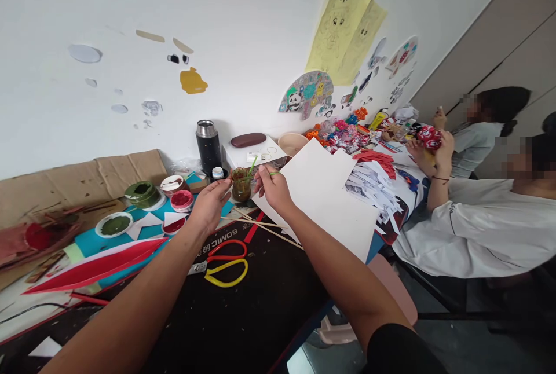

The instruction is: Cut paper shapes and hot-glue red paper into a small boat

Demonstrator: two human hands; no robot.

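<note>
My left hand (212, 205) reaches to the left side of a small glass jar (241, 185) with murky brown-green contents. Its fingers are stretched toward the jar; whether they touch it I cannot tell. On the jar's other side, my right hand (274, 190) has its fingers curled and pressed together. A bit of green shows at those fingers, too small to name. A thin green stick (252, 164) leans out of the jar. Below the hands lie pale wooden sticks (260, 221), a red strip (254, 227) and scissors (226, 264) with red and yellow handles.
Paint tubs, one green (142, 193) and one red (181, 200), stand left on blue card. A black thermos (208, 147) is behind. White sheets (321, 194) and paper strips (374, 190) lie right. Two people sit farther right, one with a white sleeve (463, 203).
</note>
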